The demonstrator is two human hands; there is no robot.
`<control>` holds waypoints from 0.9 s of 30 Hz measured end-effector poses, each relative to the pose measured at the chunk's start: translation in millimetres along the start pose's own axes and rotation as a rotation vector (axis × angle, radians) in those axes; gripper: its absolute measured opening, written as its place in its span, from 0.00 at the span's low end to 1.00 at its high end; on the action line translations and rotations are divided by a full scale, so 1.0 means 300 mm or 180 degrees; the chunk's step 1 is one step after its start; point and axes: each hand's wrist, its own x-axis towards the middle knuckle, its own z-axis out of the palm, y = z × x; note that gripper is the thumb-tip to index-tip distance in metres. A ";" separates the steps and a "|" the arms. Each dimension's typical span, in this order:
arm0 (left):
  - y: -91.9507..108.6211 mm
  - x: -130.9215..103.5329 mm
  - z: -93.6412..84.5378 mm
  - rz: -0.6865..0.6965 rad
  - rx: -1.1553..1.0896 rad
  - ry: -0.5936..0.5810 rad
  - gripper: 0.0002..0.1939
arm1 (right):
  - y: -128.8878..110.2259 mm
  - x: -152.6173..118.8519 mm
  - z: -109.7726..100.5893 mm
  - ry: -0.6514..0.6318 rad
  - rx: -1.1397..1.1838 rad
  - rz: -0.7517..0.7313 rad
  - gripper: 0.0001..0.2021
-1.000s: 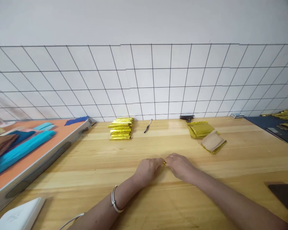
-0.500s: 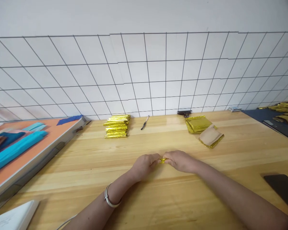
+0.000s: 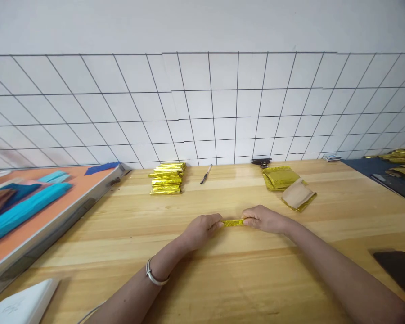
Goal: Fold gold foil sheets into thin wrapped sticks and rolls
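A narrow gold foil strip (image 3: 233,222) is stretched level between my two hands, just over the wooden table (image 3: 202,288). My left hand (image 3: 201,230) pinches its left end, with a silver bangle on that wrist. On the strip's right end, the fingers of my right hand (image 3: 263,219) are closed. Beyond my left hand lies a stack of folded gold strips (image 3: 166,179). Past my right hand are flat gold sheets (image 3: 281,177) and a brown-faced piece with gold edges (image 3: 297,194).
A pen (image 3: 206,174) and a black clip (image 3: 261,161) lie near the gridded wall. Coloured cloths rest on an orange surface (image 3: 64,204) at left. A white box (image 3: 22,302) is front left, a dark flat object (image 3: 398,272) at right. More gold pieces (image 3: 403,155) lie far right.
My hands have moved apart, my right hand going rightward and slightly away from me. More of the gold strip shows between them. The whole view has shifted slightly.
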 end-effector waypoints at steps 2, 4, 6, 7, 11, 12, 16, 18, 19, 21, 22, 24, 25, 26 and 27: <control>0.011 -0.008 -0.001 0.0044 0.0233 -0.0016 0.14 | -0.012 -0.001 0.005 0.0010 -0.0048 -0.0005 0.11; 0.027 -0.015 0.001 0.0125 0.0544 -0.0022 0.13 | -0.027 0.000 0.016 0.0048 -0.0142 -0.0021 0.11; 0.044 -0.020 0.008 0.0194 0.0824 -0.0015 0.12 | -0.042 0.004 0.036 0.0103 -0.0265 -0.0057 0.10; 0.053 -0.021 0.014 0.0186 0.0909 -0.0011 0.12 | -0.048 0.008 0.048 0.0120 -0.0328 -0.0086 0.10; 0.076 -0.017 0.042 0.0183 0.0979 -0.0059 0.10 | -0.064 0.026 0.092 0.0159 -0.0545 -0.0126 0.10; 0.078 -0.016 0.047 0.0147 0.0962 -0.0039 0.10 | -0.066 0.029 0.097 0.0166 -0.0531 -0.0136 0.10; 0.071 -0.013 0.047 0.0101 0.0678 0.0106 0.14 | -0.069 0.027 0.082 0.0042 -0.0069 -0.0217 0.11; 0.061 -0.013 0.035 0.0133 0.0463 0.0102 0.15 | -0.066 0.021 0.062 -0.0040 0.0150 -0.0209 0.11; 0.055 -0.012 0.026 0.0133 0.0354 0.0078 0.14 | -0.061 0.018 0.052 -0.0051 0.0230 -0.0188 0.12; 0.042 -0.010 0.008 0.0096 0.0121 0.0023 0.14 | -0.048 0.013 0.032 -0.0041 0.0370 -0.0126 0.13; 0.035 -0.009 -0.001 0.0080 -0.0003 0.0001 0.14 | -0.039 0.011 0.023 -0.0030 0.0428 -0.0099 0.13; 0.024 -0.007 -0.015 0.0078 -0.0228 -0.0025 0.13 | -0.020 0.008 0.010 -0.0006 0.0497 -0.0081 0.14; 0.020 -0.006 -0.019 0.0099 -0.0321 -0.0041 0.13 | -0.012 0.007 0.005 -0.0008 0.0501 -0.0087 0.15; 0.017 -0.007 -0.023 0.0133 -0.0398 -0.0062 0.13 | -0.004 0.006 0.001 -0.0019 0.0498 -0.0093 0.15; 0.016 -0.007 -0.025 0.0166 -0.0459 -0.0085 0.12 | 0.001 0.004 -0.002 -0.0016 0.0492 -0.0094 0.15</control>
